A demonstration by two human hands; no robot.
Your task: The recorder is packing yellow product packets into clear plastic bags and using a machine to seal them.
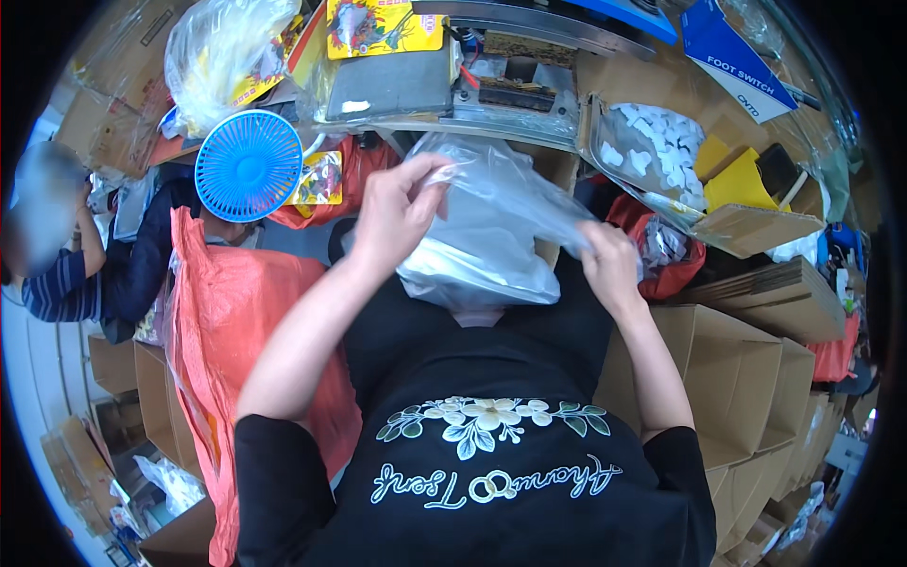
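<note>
A large clear plastic bag point(487, 250) is stretched between my hands above my lap, with a stack of pale, flat material showing through it. My left hand point(402, 208) pinches the bag's upper left edge between thumb and fingers. Lower and to the right, my right hand point(611, 263) is closed on the other side of the bag's film. The film is pulled taut between them, and the lower part of the bag bulges over my legs. Exactly what lies inside is blurred by the plastic.
A blue fan point(248, 165) and a big red sack point(260, 321) stand left. Ahead is a bench with a sealing machine point(515, 90) and yellow packets point(385, 28). On the right are a container of white plastic pieces point(652, 142) and cardboard boxes point(727, 378). Another person sits far left.
</note>
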